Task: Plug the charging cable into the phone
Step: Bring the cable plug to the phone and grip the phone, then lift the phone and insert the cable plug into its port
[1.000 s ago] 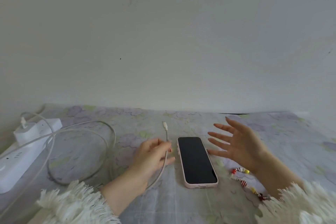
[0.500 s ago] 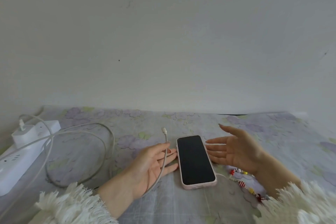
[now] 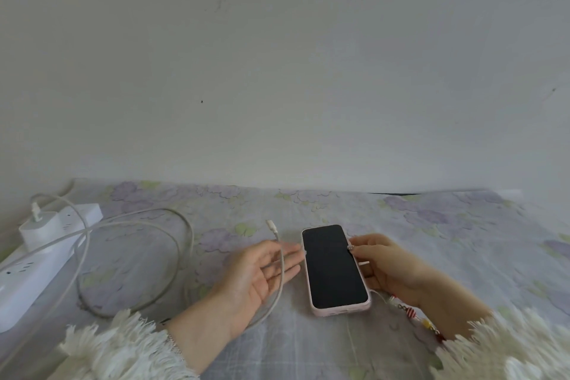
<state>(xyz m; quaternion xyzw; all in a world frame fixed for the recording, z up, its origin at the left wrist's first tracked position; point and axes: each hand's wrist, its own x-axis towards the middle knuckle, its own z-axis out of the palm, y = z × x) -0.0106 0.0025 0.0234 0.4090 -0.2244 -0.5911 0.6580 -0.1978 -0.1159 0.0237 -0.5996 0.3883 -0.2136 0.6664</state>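
Phone (image 3: 336,267) flat on the table (image 3: 462,225), dark screen up, pink case, long axis running away from the camera with the near end tilted slightly right. Right hand (image 3: 388,268) pressed against the phone's right edge, fingers (image 3: 364,248) curled over that side and touching the case; grip closing on the phone's edge, though a full pinch cannot be confirmed from this angle. Left hand (image 3: 256,274) just left of the phone, palm turned up and fingers spread loose, fingertips nearly touching the case's left edge. White charging cable (image 3: 282,268) draped across the open left palm, not pinched; plug end (image 3: 271,224) lying free on the table beyond the fingers, up and left of the phone's far corner, clearly apart from the phone. Rest of the cable looped in a wide coil (image 3: 172,256) on the table to the left, leading back to a white charger block (image 3: 41,230) seated in a white power strip (image 3: 34,271) along the left edge. Beaded charm strap (image 3: 410,313) with red and yellow beads trailing from the phone's near right corner under the right wrist. Fluffy white sleeves (image 3: 123,345) on both forearms. Floral purple-and-green cloth over the table; plain pale wall (image 3: 277,71) behind.
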